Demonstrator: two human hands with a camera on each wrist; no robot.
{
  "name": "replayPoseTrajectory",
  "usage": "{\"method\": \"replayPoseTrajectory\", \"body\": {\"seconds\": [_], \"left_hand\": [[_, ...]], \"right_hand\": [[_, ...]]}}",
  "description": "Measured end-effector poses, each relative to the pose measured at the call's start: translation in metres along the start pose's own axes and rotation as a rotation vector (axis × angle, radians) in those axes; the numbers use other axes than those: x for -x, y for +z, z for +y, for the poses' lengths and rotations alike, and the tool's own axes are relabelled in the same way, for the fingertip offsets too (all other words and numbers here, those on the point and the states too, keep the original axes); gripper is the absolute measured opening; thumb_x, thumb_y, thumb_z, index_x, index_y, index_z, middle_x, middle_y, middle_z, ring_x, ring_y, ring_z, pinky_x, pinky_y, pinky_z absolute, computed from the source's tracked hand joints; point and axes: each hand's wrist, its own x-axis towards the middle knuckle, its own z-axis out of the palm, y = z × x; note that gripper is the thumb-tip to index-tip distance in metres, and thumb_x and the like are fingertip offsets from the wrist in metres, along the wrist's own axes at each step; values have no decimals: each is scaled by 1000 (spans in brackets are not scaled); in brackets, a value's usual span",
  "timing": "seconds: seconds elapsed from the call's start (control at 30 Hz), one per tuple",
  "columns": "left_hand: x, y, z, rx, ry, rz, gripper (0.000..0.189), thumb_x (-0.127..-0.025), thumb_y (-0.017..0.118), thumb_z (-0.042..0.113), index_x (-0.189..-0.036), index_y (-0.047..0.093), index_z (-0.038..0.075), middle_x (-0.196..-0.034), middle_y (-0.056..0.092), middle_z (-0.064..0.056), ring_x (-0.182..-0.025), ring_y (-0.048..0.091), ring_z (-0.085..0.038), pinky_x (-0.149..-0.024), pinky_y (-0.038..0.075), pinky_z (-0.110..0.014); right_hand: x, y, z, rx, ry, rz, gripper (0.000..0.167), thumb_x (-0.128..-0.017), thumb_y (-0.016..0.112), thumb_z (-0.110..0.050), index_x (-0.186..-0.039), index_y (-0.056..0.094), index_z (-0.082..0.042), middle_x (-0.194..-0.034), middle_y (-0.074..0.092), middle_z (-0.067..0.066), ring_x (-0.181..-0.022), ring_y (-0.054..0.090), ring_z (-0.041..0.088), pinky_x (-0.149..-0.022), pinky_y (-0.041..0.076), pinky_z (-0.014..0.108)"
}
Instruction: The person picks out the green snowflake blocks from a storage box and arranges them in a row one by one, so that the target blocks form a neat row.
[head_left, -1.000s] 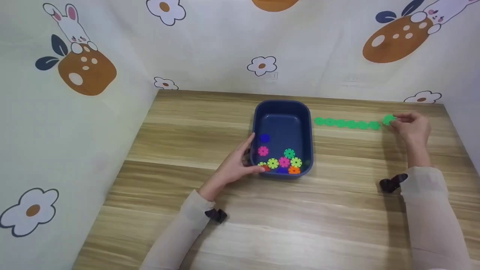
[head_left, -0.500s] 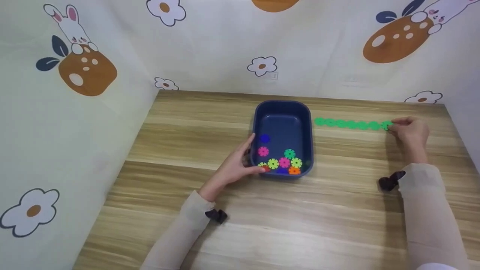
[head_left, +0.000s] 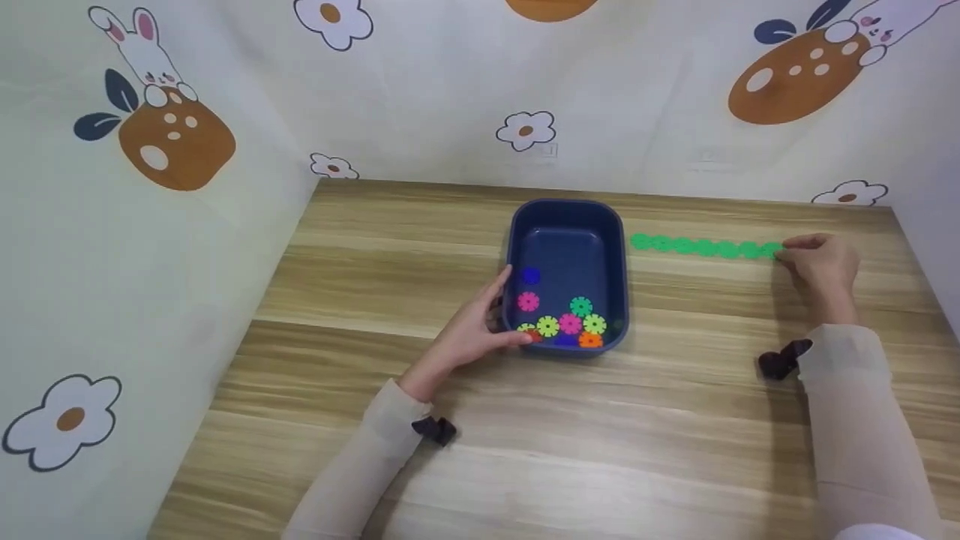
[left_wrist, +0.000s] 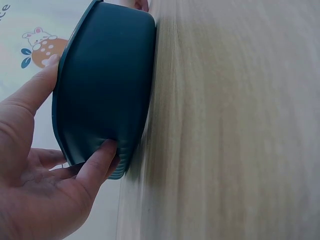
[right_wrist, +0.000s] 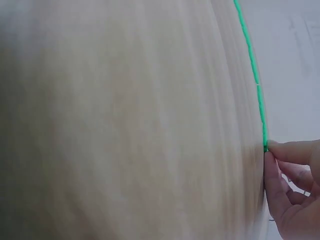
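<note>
My left hand [head_left: 465, 330] holds the near left corner of a dark blue plastic bin [head_left: 568, 259], thumb over the near rim and fingers along its left side. The left wrist view shows that hand against the outer wall of the bin [left_wrist: 107, 75]. To the right of the bin lies a straight row of green snowflake discs [head_left: 705, 247], flat on the table. At the row's right end my right hand [head_left: 821, 266] pinches the last green disc [head_left: 770, 250] between thumb and fingers. Edge-on, the row appears as a thin green line [right_wrist: 250, 47] in the right wrist view.
Inside the bin's near end lie several loose discs, among them a pink disc [head_left: 528, 301], a darker green disc [head_left: 580, 307] and an orange disc [head_left: 590, 340]. A wood-grain table [head_left: 600, 442] meets a patterned wall covering [head_left: 420, 90] at the back.
The right hand has brought its green disc leftward and down onto the row's right end, closing the gap seen earlier; the disc now lies flat. The left hand and bin have stayed put.
</note>
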Motion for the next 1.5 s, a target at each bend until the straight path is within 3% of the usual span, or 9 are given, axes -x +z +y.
{"method": "replayPoseTrajectory", "body": {"seconds": [0.13, 0.33, 0.53, 0.73, 0.87, 1.13, 1.5], "left_hand": [[-1, 1, 1, -14, -15, 0, 105, -82, 83, 26, -161, 15, 22, -166, 17, -16, -145, 38, -36, -113, 45, -42], [0, 0, 2, -20, -27, 4, 108, -80, 84, 28, -161, 14, 25, -166, 18, -15, -144, 41, -32, -112, 46, -39], [1, -1, 1, -3, -13, 3, 106, -81, 84, 27, -162, 14, 22, -166, 18, -17, -143, 42, -34, -112, 46, -41], [0, -1, -1, 37, -4, -7, 107, -81, 84, 25, -162, 13, 20, -166, 19, -17, -141, 45, -34, -111, 47, -41], [0, -1, -1, 34, 0, -6, 107, -81, 84, 25, -162, 13, 19, -165, 20, -17, -141, 45, -33, -110, 48, -39], [0, -1, 0, 27, 5, -2, 108, -81, 84, 24, -162, 13, 19, -165, 19, -18, -141, 45, -34, -110, 48, -39], [0, -2, 0, 26, 14, -4, 107, -81, 84, 22, -162, 13, 18, -166, 17, -17, -143, 42, -35, -111, 47, -41]], "right_hand": [[2, -3, 0, -129, 27, -8, 17, -92, 69, -19, -109, 68, -19, -65, 58, -28, -68, 58, -7, -62, 53, 11], [7, 0, -9, -275, 70, -25, 15, -94, 66, -16, -109, 64, -17, -73, 59, -23, -68, 62, -6, -66, 56, 11], [15, 9, -28, -299, -51, -44, 8, -93, 68, -12, -95, 68, -20, -68, 63, -24, -66, 66, -7, -68, 57, 11], [29, 22, -46, -349, -162, -65, 27, -92, 68, -6, -77, 68, -29, -68, 66, -21, -65, 67, -7, -68, 58, 12], [37, 31, -57, -365, -207, -94, 25, -92, 67, -5, -80, 69, -26, -72, 65, -18, -66, 67, -5, -70, 59, 12], [52, 48, -73, -426, -306, -136, 10, -92, 65, -2, -97, 69, -10, -78, 65, -11, -71, 68, -1, -73, 60, 15], [70, 74, -95, -387, -400, -189, 11, -93, 68, -7, -101, 71, -13, -87, 66, -7, -76, 69, -1, -73, 60, 17]]}}
